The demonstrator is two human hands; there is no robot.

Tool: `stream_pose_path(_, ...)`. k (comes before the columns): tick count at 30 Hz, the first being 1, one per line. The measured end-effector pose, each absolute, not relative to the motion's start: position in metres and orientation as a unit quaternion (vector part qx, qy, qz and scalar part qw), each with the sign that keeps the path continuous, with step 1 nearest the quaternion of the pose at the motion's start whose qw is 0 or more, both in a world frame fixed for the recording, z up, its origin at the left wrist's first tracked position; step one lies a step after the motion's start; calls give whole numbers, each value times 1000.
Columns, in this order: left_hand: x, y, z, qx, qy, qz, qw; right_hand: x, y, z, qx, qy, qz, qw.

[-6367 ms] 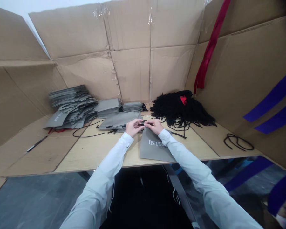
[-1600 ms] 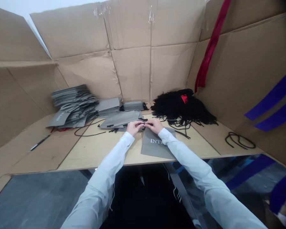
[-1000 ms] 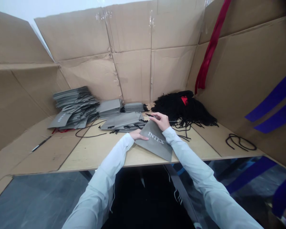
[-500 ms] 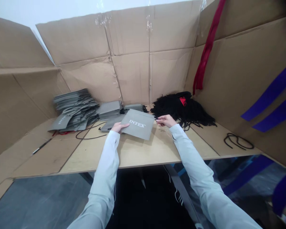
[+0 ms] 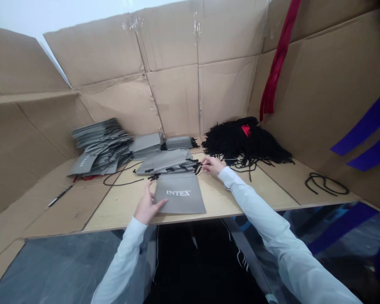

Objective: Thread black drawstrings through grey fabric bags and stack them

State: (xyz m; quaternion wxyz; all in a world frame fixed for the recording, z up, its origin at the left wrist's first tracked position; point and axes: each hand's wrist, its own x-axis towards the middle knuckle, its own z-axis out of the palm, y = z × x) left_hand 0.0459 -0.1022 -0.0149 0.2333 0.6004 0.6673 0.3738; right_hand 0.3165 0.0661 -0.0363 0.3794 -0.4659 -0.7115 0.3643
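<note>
A flat grey paper bag [image 5: 179, 200] printed with white "INTEX" lies near the table's front edge. My left hand [image 5: 147, 204] rests against its left side, fingers spread. My right hand [image 5: 213, 165] reaches farther back, its fingertips pinched on a black cord [image 5: 198, 166]. That cord sits at the right end of a low stack of grey bags [image 5: 166, 162] with black cord ends. A tangled heap of black cords [image 5: 240, 141] lies to the right of my right hand.
Behind the stack stand more grey bag piles [image 5: 99, 139] on the wooden table [image 5: 247, 185]. A loop of black cord [image 5: 326, 184] and a pen [image 5: 60, 196] lie on it. Cardboard walls [image 5: 174, 97] surround the table, with a red ribbon [image 5: 277, 59] hanging on the right.
The INTEX bag has moved toward me and now lies square near the front edge. My left hand has moved back with it, while my right hand has shifted slightly toward the stack.
</note>
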Motion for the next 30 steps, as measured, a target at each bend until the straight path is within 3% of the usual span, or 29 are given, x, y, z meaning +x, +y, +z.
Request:
stream_pose_path(3,60,-114,-1,667,697,252,67,315,67,-32,-439,-714,380,391)
stream_pose_path(5,76,-102,11,718,657,232,13,316,70,-28,-434,-714,386,392)
stream_pose_path(9,123,-33,19,797,559,202,107,317,77,-25,-415,-717,393,399)
stream_pose_path(17,182,70,-31,726,493,308,367,327,89,-20,-375,-719,414,413)
stream_pose_path(26,154,46,-24,764,509,317,239,336,98,-12,-371,-682,504,379)
stream_pose_path(30,147,46,-26,767,491,326,252,339,98,-6,-363,-695,529,324)
